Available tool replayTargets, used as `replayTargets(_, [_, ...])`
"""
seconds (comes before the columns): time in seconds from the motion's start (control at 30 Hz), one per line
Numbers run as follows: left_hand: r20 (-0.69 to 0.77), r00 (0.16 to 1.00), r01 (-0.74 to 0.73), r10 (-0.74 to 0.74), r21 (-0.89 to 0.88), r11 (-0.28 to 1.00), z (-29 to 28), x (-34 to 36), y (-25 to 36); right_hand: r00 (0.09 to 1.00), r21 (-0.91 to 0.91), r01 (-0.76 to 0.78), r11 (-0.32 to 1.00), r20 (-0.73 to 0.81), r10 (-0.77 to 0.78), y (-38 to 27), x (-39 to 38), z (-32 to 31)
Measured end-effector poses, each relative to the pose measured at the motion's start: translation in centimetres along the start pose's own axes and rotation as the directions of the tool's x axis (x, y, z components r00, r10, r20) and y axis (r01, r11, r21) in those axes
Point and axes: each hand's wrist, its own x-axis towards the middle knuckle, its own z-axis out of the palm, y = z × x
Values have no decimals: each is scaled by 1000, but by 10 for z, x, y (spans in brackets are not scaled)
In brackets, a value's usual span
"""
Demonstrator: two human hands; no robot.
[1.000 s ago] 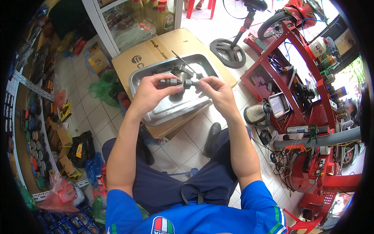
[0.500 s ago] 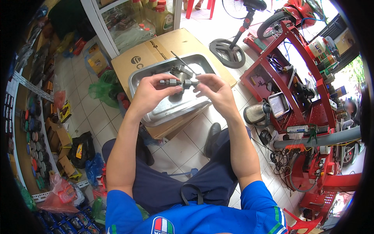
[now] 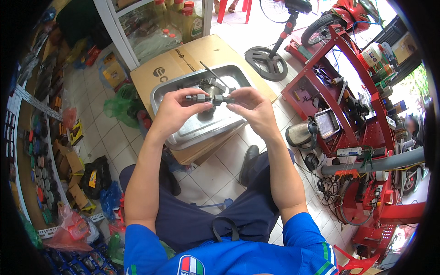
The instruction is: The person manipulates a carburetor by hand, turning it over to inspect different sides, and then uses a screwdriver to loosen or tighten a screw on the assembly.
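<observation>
My left hand (image 3: 176,112) and my right hand (image 3: 250,107) together hold a small dark metal shaft-like part (image 3: 207,98) with nuts on it, level, above a shallow metal tray (image 3: 183,133). The left fingers pinch its left end, the right fingers pinch its right end. Behind the part, inside the tray, lies a grey metal mechanical piece (image 3: 210,85) with a thin rod sticking up to the left. The tray rests on a flattened cardboard box (image 3: 183,62) on the tiled floor.
A red metal tool rack (image 3: 348,105) with tools stands at the right, with a metal kettle (image 3: 300,134) beside it. A fan base (image 3: 266,62) sits behind the box. Shelves with small goods line the left; a glass cabinet with bottles (image 3: 172,25) is at the back.
Both hands stay on the part above the tray; they have shifted only slightly, the fingers turning a little on its ends.
</observation>
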Motion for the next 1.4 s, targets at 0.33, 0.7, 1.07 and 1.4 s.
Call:
replayTargets(0.33, [0,1000,-14,14,7,1000,0,-1,4,997,-76,-69,995,30,72,4,2,-1])
replayTargets(0.7, [-13,1000,16,-16,0,1000,-2,0,2,998,8,-18,1000,-57,19,-10,-2,10])
replayTargets(1.07, [38,999,3,-3,20,1000,5,0,1,997,-277,-42,960,-67,24,13,2,-2])
replayTargets(1.4, [6,1000,10,-10,-30,999,4,-1,3,1000,-87,15,996,6,-15,-2,-1,4])
